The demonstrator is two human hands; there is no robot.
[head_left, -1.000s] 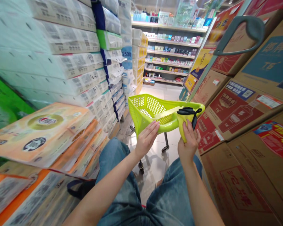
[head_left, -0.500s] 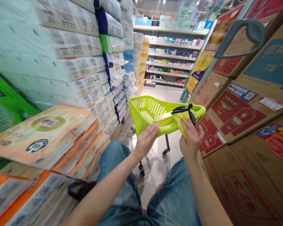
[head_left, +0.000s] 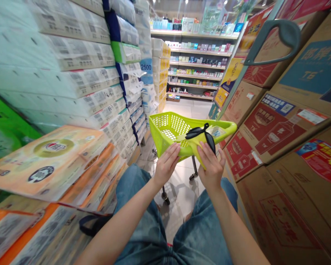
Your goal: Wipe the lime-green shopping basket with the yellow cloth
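Note:
A yellow-green plastic shopping cart (head_left: 165, 141) with perforated basket walls stands in front of my knees. My left hand (head_left: 166, 165) lies over its near rim, fingers straight and together, thumb hidden. Close to those fingertips runs a pale yellow strip (head_left: 181, 138). My right hand (head_left: 212, 169) is closed on a soft-looking yellow piece (head_left: 194, 147) above the cart's near side. Black bow-like loops (head_left: 206, 134) sit on top of this piece; its exact kind is unclear. Behind the loops, a small clear packet (head_left: 217, 131) shows in part.
Tall stacks of wrapped paper packs (head_left: 88, 79) line the left side. An orange carton (head_left: 49, 158) lies beside my left arm. Large brown boxes (head_left: 281, 121) rise on the right, with a grey handle (head_left: 285, 40) above them. Shelves of small goods (head_left: 198, 66) stand at the back.
My right hand has moved left, nearer my left hand, bringing the yellow piece and black loops along. The clear packet now shows behind them. The view has shifted slightly right.

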